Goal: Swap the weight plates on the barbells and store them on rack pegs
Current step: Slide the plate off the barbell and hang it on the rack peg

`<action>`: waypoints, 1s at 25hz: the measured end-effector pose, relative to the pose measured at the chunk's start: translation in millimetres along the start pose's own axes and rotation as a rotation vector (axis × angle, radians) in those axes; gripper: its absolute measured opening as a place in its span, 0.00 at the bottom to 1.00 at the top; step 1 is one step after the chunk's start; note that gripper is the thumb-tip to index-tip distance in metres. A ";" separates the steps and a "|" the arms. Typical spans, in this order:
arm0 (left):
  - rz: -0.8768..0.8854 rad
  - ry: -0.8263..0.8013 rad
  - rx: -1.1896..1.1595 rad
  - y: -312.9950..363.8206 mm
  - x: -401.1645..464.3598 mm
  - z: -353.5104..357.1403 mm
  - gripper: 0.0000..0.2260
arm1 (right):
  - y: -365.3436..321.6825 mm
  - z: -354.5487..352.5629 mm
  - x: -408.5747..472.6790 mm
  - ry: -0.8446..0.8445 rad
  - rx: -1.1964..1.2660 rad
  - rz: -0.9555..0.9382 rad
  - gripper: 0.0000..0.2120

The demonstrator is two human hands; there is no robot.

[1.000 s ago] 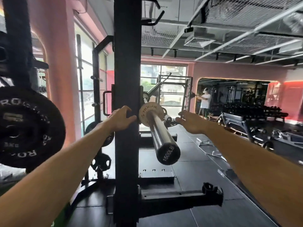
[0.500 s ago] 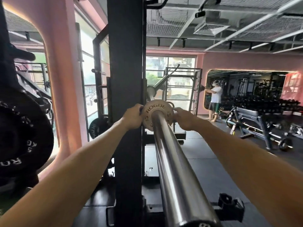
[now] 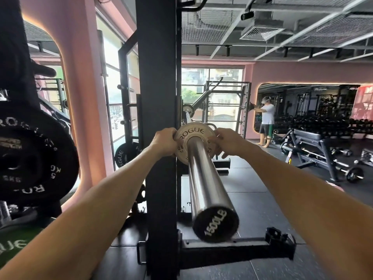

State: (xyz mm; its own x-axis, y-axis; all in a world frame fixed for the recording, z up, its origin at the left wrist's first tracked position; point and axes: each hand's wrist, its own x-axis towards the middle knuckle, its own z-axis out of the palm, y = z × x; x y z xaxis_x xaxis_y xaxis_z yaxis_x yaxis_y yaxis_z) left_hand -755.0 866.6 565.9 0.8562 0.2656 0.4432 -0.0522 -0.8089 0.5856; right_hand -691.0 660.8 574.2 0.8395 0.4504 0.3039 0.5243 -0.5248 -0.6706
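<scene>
Both hands grip a small pale plate (image 3: pixel 193 136) seated far down a chrome barbell sleeve (image 3: pixel 203 178) beside the black rack upright (image 3: pixel 159 98). The left hand (image 3: pixel 164 141) curls its fingers over the plate's left edge; the right hand (image 3: pixel 229 143) pinches the right edge, and its fingers cover part of the plate's face. "ROGUE" reads clearly across the top of the plate; the small figures lower down are partly hidden by the sleeve and hands and cannot be read with confidence. The sleeve's end cap (image 3: pixel 215 224) is stamped "1500LB", slightly blurred. The rest of the barbell is hidden behind the plate and upright.

At left, a black plate (image 3: pixel 36 164) hangs on the rack, cut off by the frame edge; its raised lettering shows parts of "ROGUE" and "5 KG". A green plate (image 3: pixel 14 245) at the lower left corner is mostly out of frame, showing mirrored "OGUE". Another black plate (image 3: pixel 123 156) sits behind the upright, half hidden, with "OGUE" visible. A clamp collar (image 3: pixel 275 237) rests on the rack's horizontal arm below the sleeve. Far off, a person (image 3: pixel 266 120) in a white shirt stands near a bench (image 3: pixel 314 142).
</scene>
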 end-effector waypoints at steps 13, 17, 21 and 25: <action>0.013 -0.007 -0.074 71.1 -211.1 -71.2 0.03 | -69.0 -28.3 -223.9 -0.012 -0.035 -0.075 0.07; 0.037 0.000 -0.072 89.7 -264.9 -92.0 0.02 | -94.3 -40.7 -284.4 -0.036 -0.087 -0.097 0.06; 0.062 0.032 0.012 98.0 -295.2 -123.2 0.04 | -122.1 -37.6 -314.0 -0.005 -0.051 -0.112 0.06; 0.065 0.082 0.098 81.7 -322.5 -179.5 0.05 | -170.2 -9.1 -327.0 -0.025 0.006 -0.158 0.08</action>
State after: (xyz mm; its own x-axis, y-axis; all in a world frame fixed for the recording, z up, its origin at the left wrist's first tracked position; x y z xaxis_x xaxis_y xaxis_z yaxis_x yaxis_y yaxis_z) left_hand -1127.6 809.0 592.6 0.8073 0.2496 0.5347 -0.0525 -0.8721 0.4865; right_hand -1053.5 596.3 595.1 0.7428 0.5447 0.3893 0.6487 -0.4418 -0.6197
